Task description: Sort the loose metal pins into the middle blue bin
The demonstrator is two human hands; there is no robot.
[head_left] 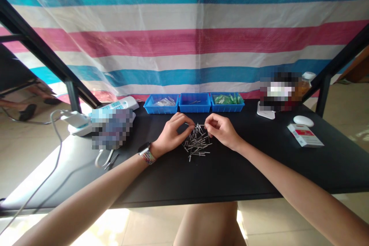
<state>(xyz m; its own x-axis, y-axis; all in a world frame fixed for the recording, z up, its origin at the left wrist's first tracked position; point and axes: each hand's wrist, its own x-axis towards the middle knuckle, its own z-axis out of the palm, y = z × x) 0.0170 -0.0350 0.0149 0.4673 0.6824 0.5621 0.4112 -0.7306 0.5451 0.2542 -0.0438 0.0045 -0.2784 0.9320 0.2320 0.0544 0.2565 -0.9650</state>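
Observation:
A loose pile of silver blind rivets lies on the black table between my two hands. My left hand, a watch on its wrist, is closed in a pinch at the pile's upper left, with a thin rivet pin showing at its fingertips. At the upper right of the pile, my right hand pinches another rivet between thumb and forefinger. Just beyond the hands, the middle blue bin has a few rivets on its floor.
Left of it, a blue bin holds clear bags; the right blue bin holds green bags. A power strip with a plugged-in charger stands at left. A small box, a white mouse and a bottle are at right.

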